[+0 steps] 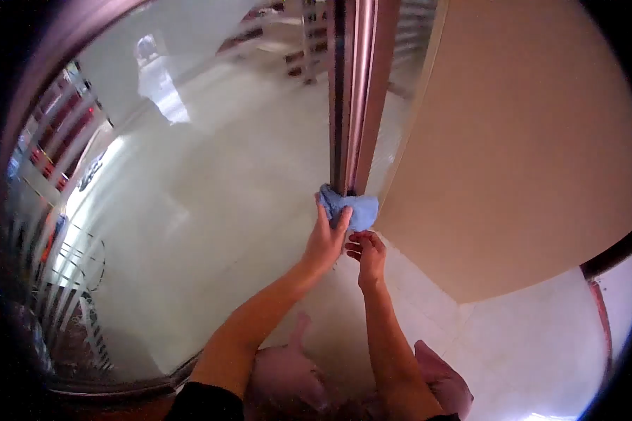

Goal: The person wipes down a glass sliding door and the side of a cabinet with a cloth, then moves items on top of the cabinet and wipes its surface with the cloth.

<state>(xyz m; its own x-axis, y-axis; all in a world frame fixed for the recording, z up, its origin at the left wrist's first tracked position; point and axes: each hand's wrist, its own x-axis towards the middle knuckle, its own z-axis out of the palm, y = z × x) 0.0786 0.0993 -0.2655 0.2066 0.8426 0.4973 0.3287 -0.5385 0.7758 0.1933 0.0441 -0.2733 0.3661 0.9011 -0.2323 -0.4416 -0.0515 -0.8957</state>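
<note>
A blue cloth [361, 212] is wrapped around the lower visible part of a brown metal door frame post [358, 105]. My left hand [326, 235] grips the cloth against the post, its thumb lying over the front of the fabric. Just below the cloth, on the right, is my right hand [369, 254], with its fingers curled. Whether those fingers touch the cloth or hold anything small is hard to make out. To the left of the post spreads a large glass pane [211, 182] with reflections in it.
A plain beige wall [519, 140] rises on the right, meeting a pale tiled floor [428, 309] below. Striped bands run along the left of the glass, with a wire rack [84, 259] visible behind them. My knees show at the bottom.
</note>
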